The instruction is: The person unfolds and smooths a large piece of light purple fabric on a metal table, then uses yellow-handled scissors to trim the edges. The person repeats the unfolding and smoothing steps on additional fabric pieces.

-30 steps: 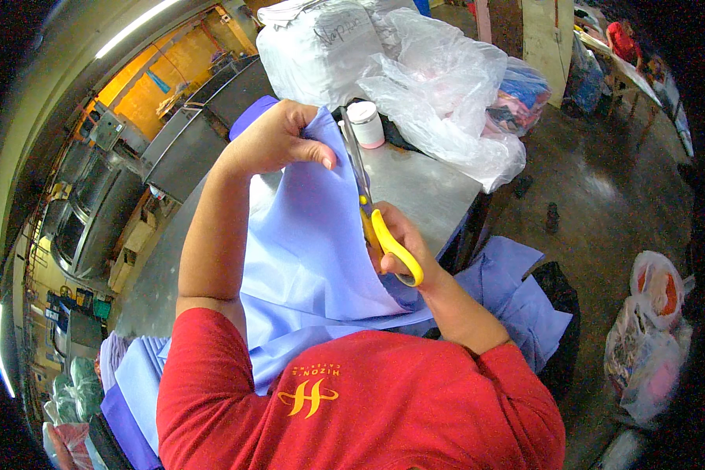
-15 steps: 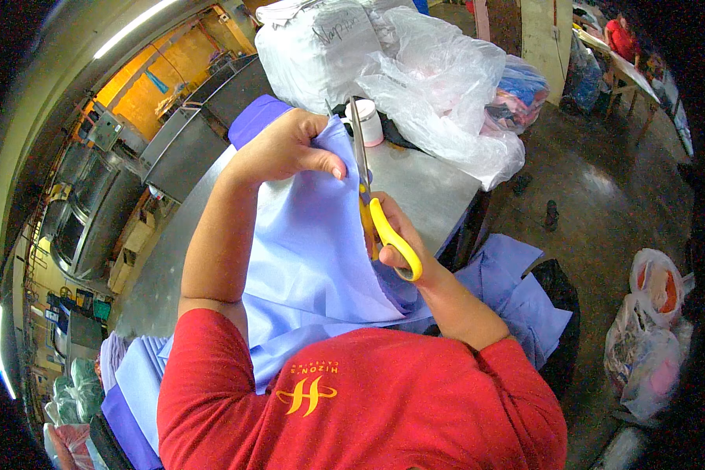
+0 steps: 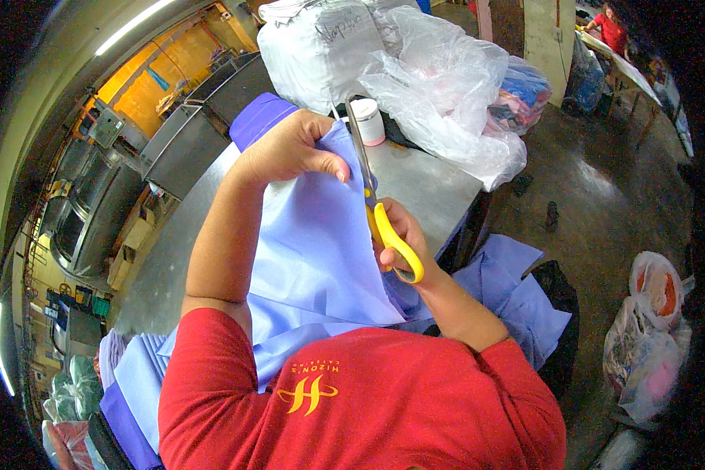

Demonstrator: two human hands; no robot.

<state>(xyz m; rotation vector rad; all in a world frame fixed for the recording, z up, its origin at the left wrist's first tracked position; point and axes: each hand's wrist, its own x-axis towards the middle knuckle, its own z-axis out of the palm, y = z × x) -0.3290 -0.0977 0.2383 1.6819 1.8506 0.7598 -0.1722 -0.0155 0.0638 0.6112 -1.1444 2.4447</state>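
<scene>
My left hand (image 3: 294,149) grips the upper edge of a light blue cloth (image 3: 313,243), thumb laid over the front. Yellow-handled scissors (image 3: 389,235) are in my right hand (image 3: 407,229), their blades pointing away from me along the cloth's right edge. The blade tips reach just past the cloth's top corner, close together. From my left hand the cloth hangs down and spreads over the metal table (image 3: 176,270) in front of my red shirt. A darker violet-blue cloth (image 3: 260,117) lies just beyond my left hand.
Behind the scissors stands a white tub (image 3: 367,124). A large white bundle (image 3: 317,55) and a clear plastic bag (image 3: 446,86) occupy the table's far end. More blue cloth (image 3: 509,290) hangs at the right. Plastic bags (image 3: 646,337) lie on the floor; a person in red (image 3: 609,33) is far right.
The scissor blade tips have come closer together. My left hand and the cloth have shifted slightly right. At the far right, the person in red has moved a little left.
</scene>
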